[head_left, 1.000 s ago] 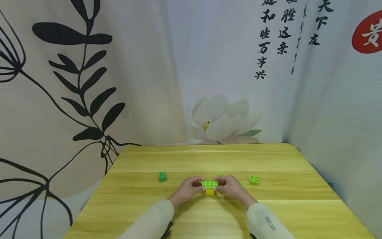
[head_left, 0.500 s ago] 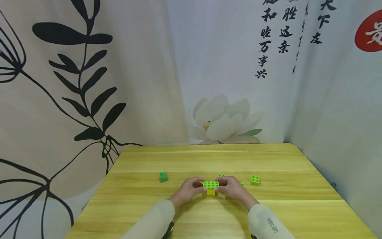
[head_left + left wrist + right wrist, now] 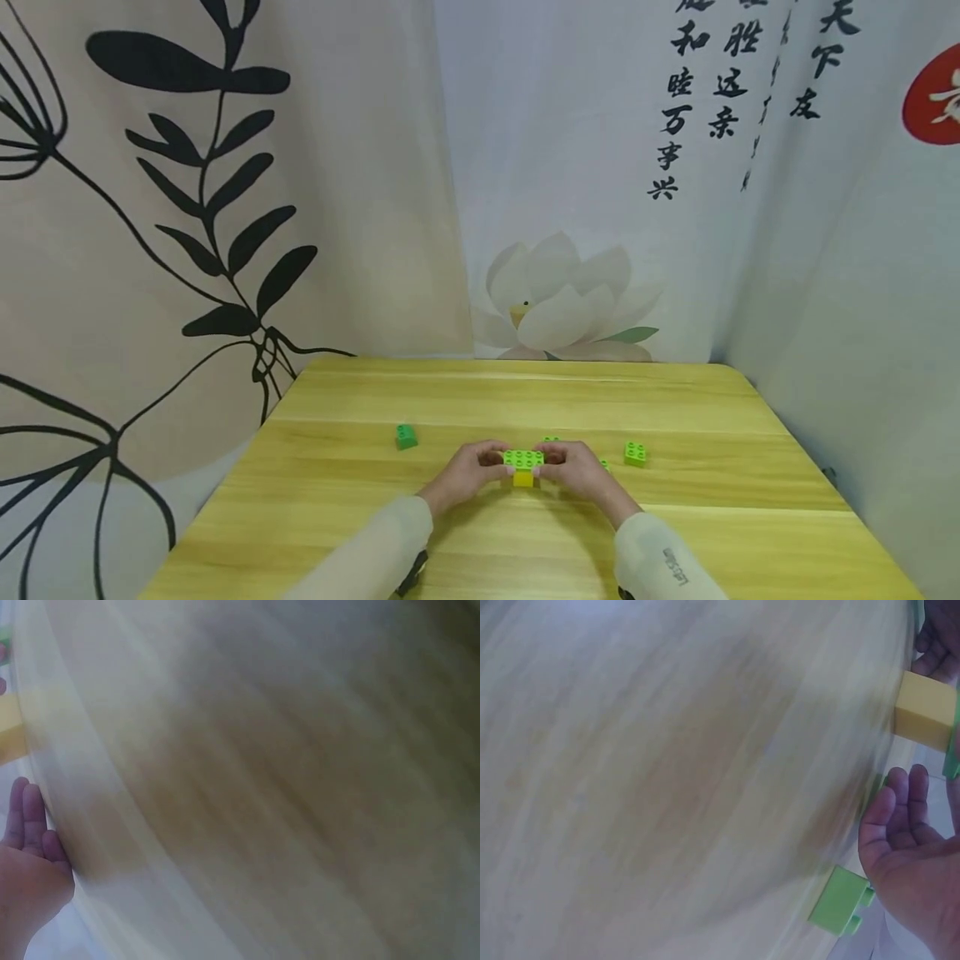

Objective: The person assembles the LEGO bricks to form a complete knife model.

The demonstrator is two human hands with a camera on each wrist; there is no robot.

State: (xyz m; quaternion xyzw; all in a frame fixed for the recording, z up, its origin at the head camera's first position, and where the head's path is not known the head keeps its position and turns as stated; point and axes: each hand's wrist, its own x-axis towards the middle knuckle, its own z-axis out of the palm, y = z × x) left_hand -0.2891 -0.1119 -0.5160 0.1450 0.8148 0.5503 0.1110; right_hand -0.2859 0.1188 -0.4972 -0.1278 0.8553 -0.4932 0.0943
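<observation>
A bright green studded building brick sits on top of a yellow block, in the middle of the table in the head view. My left hand pinches the green brick's left end between thumb and fingers. At its right end my right hand pinches it the same way. In the right wrist view the yellow block stands beneath the green brick, with the right hand's lower fingers curled beside it. The left wrist view catches only part of the yellow block and the left hand.
A darker green brick lies to the left on the wooden table. To the right lies a light green brick. Two more green bricks show only partly behind the right hand. A printed curtain hangs behind the table.
The head view has shifted slightly. Both hands keep the same grip on the green brick, which stays on the yellow block.
</observation>
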